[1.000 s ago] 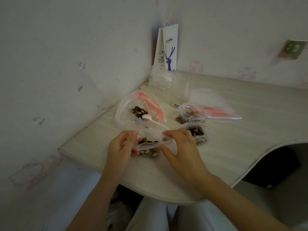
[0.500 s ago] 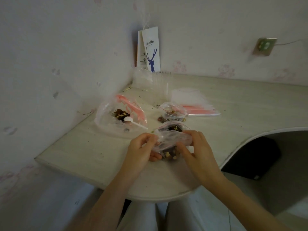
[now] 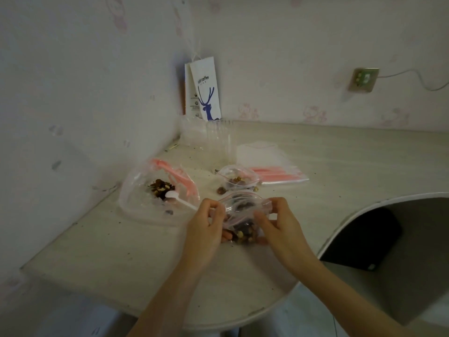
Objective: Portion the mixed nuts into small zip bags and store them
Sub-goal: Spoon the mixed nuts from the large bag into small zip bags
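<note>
Head view: paper bag (image 3: 205, 90) reads "coffee".

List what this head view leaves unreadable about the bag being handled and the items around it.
- Small zip bag, head view: left hand and right hand cover its ends, so the seal state is unclear.
- Filled bag: too blurred to judge its zip.
- Paper bag: small print too small.
- Spoon: handle end behind the left hand.
</note>
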